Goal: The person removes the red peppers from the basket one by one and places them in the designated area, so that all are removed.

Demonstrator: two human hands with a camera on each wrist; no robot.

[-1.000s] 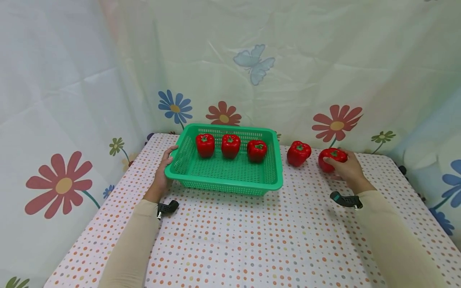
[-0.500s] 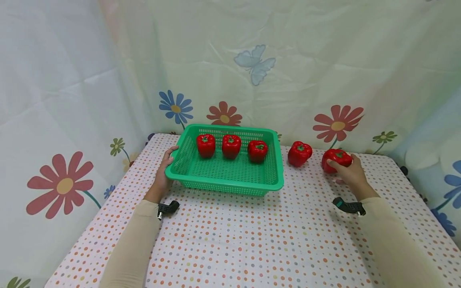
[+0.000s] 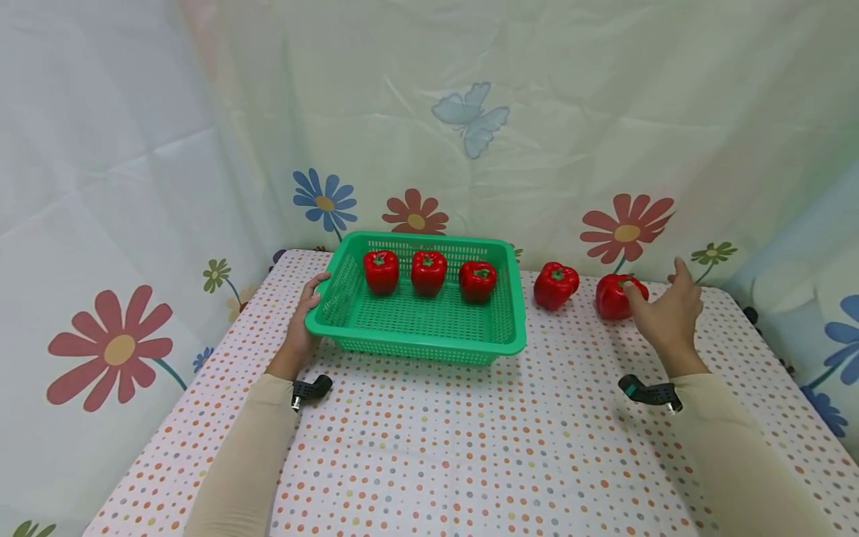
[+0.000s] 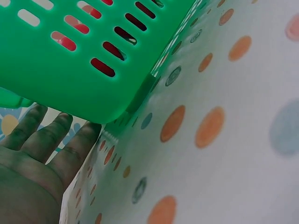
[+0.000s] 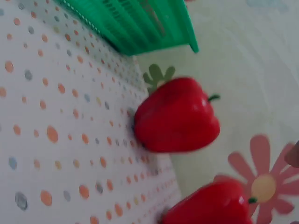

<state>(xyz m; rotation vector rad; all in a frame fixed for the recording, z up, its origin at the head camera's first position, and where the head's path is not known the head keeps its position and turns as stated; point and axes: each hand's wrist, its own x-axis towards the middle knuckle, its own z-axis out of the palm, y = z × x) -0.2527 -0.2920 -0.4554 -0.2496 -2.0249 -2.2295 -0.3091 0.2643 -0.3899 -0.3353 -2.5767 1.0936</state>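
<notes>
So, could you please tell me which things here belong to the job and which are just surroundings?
Seemingly the job:
green basket
three red peppers inside it
two red peppers beside it

Seemingly just surroundings:
dotted tablecloth
floral backdrop

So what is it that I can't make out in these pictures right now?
Head view: part of the rightmost pepper, hidden by the right hand; whether they touch is unclear.
Left wrist view: most of the basketed peppers, hidden by the basket wall.
Right wrist view: part of that pepper, cut off by the bottom edge.
</notes>
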